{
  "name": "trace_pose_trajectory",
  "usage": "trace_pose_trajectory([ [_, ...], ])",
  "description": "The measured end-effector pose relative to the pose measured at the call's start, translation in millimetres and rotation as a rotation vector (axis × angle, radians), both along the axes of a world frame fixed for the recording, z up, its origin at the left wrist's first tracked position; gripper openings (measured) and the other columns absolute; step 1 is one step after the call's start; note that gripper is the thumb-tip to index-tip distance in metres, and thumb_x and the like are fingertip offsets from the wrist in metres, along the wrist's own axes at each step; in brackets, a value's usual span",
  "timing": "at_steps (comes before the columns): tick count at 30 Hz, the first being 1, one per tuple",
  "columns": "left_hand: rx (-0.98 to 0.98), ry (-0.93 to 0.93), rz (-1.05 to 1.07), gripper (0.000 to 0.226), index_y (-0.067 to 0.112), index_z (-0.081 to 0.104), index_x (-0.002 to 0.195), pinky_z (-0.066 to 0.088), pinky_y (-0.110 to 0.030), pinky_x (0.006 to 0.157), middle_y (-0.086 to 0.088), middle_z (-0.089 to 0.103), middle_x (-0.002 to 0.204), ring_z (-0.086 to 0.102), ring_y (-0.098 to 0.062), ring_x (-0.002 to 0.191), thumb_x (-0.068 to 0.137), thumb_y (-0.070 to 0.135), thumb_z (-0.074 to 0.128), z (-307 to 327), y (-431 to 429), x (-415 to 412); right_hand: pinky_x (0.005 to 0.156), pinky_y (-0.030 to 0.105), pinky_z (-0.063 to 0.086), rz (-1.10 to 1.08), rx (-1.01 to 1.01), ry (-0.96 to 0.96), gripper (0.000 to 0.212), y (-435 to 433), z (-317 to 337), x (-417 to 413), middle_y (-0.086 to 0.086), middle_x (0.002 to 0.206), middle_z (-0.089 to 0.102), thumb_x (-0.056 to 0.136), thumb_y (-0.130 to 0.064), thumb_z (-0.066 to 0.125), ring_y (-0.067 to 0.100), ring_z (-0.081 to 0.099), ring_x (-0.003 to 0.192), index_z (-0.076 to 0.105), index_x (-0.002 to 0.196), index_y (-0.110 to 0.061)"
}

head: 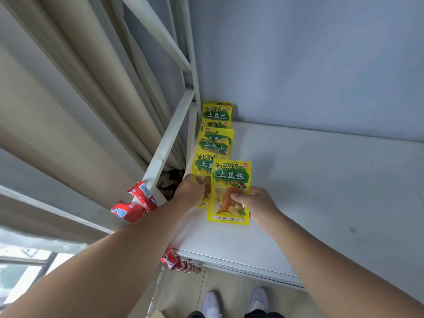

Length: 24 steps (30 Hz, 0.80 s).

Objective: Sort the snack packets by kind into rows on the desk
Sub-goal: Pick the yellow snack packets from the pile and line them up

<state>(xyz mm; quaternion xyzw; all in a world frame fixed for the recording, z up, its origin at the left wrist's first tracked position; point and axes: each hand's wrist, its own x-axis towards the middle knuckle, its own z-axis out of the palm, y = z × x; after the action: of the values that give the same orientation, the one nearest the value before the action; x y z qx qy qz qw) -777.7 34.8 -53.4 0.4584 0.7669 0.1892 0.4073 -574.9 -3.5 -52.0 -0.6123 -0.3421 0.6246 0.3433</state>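
- Front yellow packet: face up, low over the near left part of the desk, overlapping the right edge of the neighbouring yellow packet. Cannot tell whether it lies fully flat on the surface.
- Sits at the near end of the yellow row: about 6 overlapping packets of the same kind, running from the back wall forward along the desk's left edge.
- Step in hand, as judged: adding 1 more yellow packet to the near end of its row. Yellow kind mostly laid out, red kind not yet started.
- Right hand: clamped on the front yellow packet, thumb across its clear window, other fingers hidden beneath its right edge.
- Left hand: fingers curled round the lower left edge of the neighbouring yellow packet, apparently steadying it. Fingertips hidden.
- Next move, as a guess: nudge the front yellow packet left into line with the row and let go, then begin a separate row to the right for the red kind.
- Red packets bunched off the desk's left side, against the white frame.
- Hanging red packets dangling at the desk's front edge, just under the left forearm.
- Further out: beige curtain on the left, 2 white shoes on the floor below.
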Motion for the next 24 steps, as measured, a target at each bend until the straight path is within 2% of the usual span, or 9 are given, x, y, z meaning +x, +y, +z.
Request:
trace_pose_trajectory([
  [3, -0.01, 0.059, 0.012, 0.017, 0.017, 0.057, 0.11, 0.041, -0.028, 0.063, -0.005, 0.064, 0.1, 0.06, -0.021, 0.082, 0.094, 0.015, 0.052, 0, -3, -4, 0.092, 0.057, 0.056, 0.047, -0.026, -0.034, 0.011, -4, -4, -6, 0.012, 0.093, 0.079, 0.08, -0.009, 0.08, 0.04, 0.073, 0.098, 0.079, 0.09, -0.014],
  [6, -0.014, 0.075, 0.009, 0.019, 0.014, 0.062, 0.103, 0.036, -0.024, 0.053, -0.002, 0.064, 0.085, 0.059, -0.015, 0.072, 0.089, 0.012, 0.049, -1, -5, -6, 0.093, 0.049, 0.058, 0.131, -0.064, -0.118, 0.014, -8, -8, -9, 0.008, 0.092, 0.079, 0.079, -0.017, 0.082, 0.034, 0.074, 0.096, 0.078, 0.092, -0.016],
  [9, -0.032, 0.056, 0.012, 0.023, 0.012, 0.065, 0.104, 0.041, -0.023, 0.053, -0.009, 0.071, 0.093, 0.064, -0.02, 0.075, 0.088, 0.011, 0.049, -2, -6, -6, 0.079, 0.031, 0.058, 0.188, -0.064, -0.179, 0.014, -12, -10, -11, 0.001, 0.087, 0.079, 0.078, -0.021, 0.082, 0.028, 0.076, 0.09, 0.078, 0.092, -0.019],
  [11, -0.031, 0.061, 0.028, 0.021, 0.012, 0.062, 0.108, 0.04, -0.024, 0.053, -0.009, 0.069, 0.097, 0.064, -0.021, 0.077, 0.09, 0.015, 0.051, -3, -7, -7, 0.069, 0.024, 0.054, 0.201, -0.054, -0.198, 0.012, -14, -9, -11, -0.003, 0.083, 0.079, 0.079, -0.02, 0.082, 0.023, 0.077, 0.084, 0.078, 0.09, -0.02],
  [13, -0.026, 0.058, 0.028, 0.02, 0.014, 0.062, 0.108, 0.041, -0.025, 0.053, -0.008, 0.069, 0.095, 0.065, -0.021, 0.078, 0.091, 0.017, 0.053, -4, -8, -6, 0.069, 0.023, 0.057, 0.209, -0.054, -0.192, 0.01, -16, -9, -12, -0.001, 0.085, 0.079, 0.08, -0.017, 0.082, 0.02, 0.077, 0.079, 0.077, 0.088, -0.02],
  [16, 0.02, 0.042, 0.054, 0.007, 0.022, 0.055, 0.102, 0.04, -0.025, 0.053, -0.001, 0.063, 0.089, 0.062, -0.015, 0.074, 0.096, 0.024, 0.052, -3, -11, -5, 0.079, 0.031, 0.058, 0.212, -0.05, -0.207, 0.01, -16, -10, -14, 0.001, 0.087, 0.079, 0.08, -0.02, 0.082, 0.023, 0.077, 0.084, 0.077, 0.089, -0.019],
  [20, 0.09, -0.056, 0.065, 0.01, 0.025, 0.058, 0.104, 0.049, -0.029, 0.063, -0.007, 0.069, 0.096, 0.066, -0.021, 0.078, 0.098, 0.025, 0.049, 2, -9, 3, 0.071, 0.028, 0.05, 0.171, -0.066, -0.173, 0.015, -16, -8, -9, 0.0, 0.091, 0.079, 0.08, -0.025, 0.082, 0.026, 0.074, 0.092, 0.076, 0.094, -0.022],
  [24, 0.159, -0.13, 0.022, 0.012, 0.027, 0.06, 0.106, 0.06, -0.04, 0.073, -0.005, 0.072, 0.097, 0.07, -0.023, 0.08, 0.097, 0.026, 0.052, 19, 6, 23, 0.071, 0.03, 0.051, 0.117, -0.041, -0.142, 0.011, -10, 1, 10, 0.001, 0.089, 0.079, 0.081, -0.023, 0.081, 0.026, 0.074, 0.092, 0.077, 0.091, -0.021],
])
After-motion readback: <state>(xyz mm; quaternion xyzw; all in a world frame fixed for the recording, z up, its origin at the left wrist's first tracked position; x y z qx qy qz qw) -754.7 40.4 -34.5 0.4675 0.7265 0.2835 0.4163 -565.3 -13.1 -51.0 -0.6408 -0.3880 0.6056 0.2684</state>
